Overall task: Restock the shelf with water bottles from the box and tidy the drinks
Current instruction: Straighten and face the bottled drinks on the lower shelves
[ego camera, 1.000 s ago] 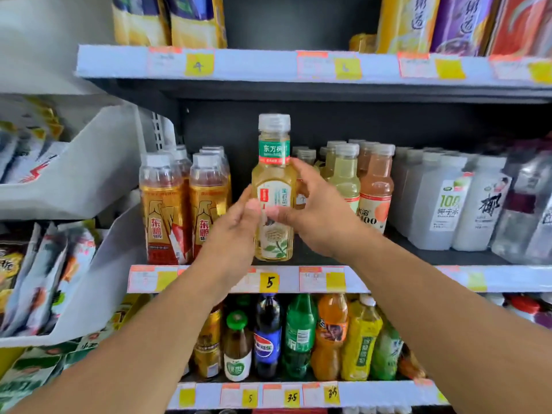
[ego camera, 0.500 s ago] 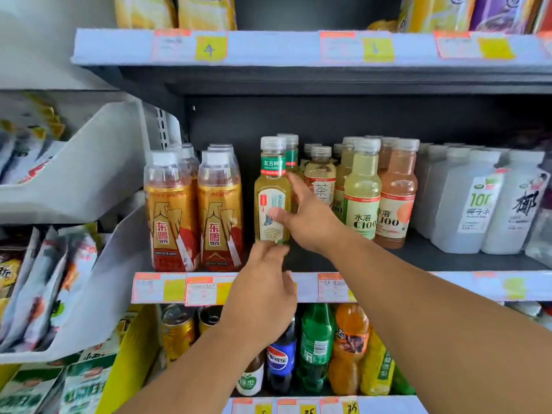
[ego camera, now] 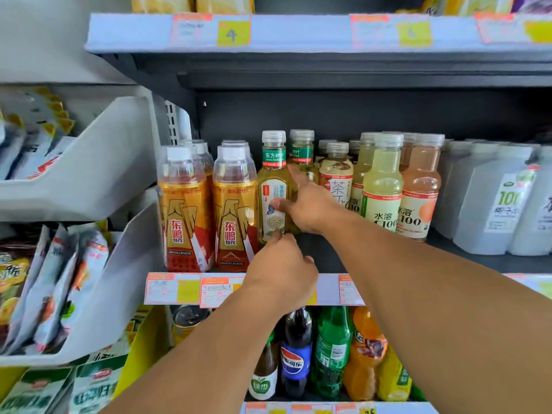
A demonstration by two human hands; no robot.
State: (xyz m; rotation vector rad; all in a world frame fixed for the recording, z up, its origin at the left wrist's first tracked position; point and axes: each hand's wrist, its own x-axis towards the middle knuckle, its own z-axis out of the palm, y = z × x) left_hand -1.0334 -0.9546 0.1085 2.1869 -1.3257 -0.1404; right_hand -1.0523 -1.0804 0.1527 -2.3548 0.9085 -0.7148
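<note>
The right hand is reaching in from five o'clock and wrapping the green-capped tea bottle, thumb lying across the front label and fingers curling round its right side, so it is gripping that bottle. The bottle is standing upright on the middle shelf, long axis running straight twelve to six, set back from the shelf's front edge and sitting just to the three o'clock side of the two orange energy drink bottles. The left hand is hovering just below, at the bottle's six o'clock, fingers loosely curled, fingertips near or perhaps brushing the bottle's base; it is holding nothing that I can make out. So the right hand is the nearer one and is doing the work. Judging by the gap in front, the bottle is probably wanting to slide forward into line with its neighbours. No box and no water bottles are showing here
</note>
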